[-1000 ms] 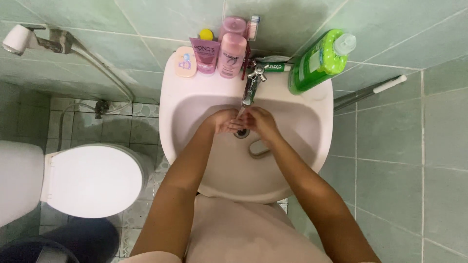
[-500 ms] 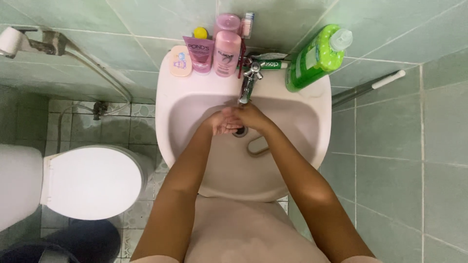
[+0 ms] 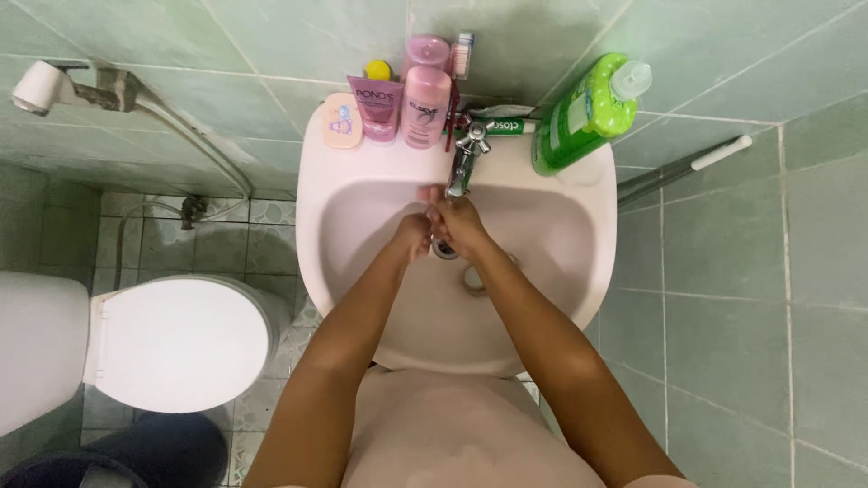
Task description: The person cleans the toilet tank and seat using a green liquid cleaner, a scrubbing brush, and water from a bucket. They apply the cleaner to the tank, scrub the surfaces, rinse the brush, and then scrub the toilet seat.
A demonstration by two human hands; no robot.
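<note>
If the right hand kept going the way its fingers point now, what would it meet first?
Most likely the tap: the right hand, pressed against the left hand, points up-basin at its spout just ahead. Height is unclear; it might pass under and reach the sink back wall.

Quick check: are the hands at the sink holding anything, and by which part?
No object shows in either. The left hand and right hand are pressed against each other under the tap, over the basin drain.
</note>
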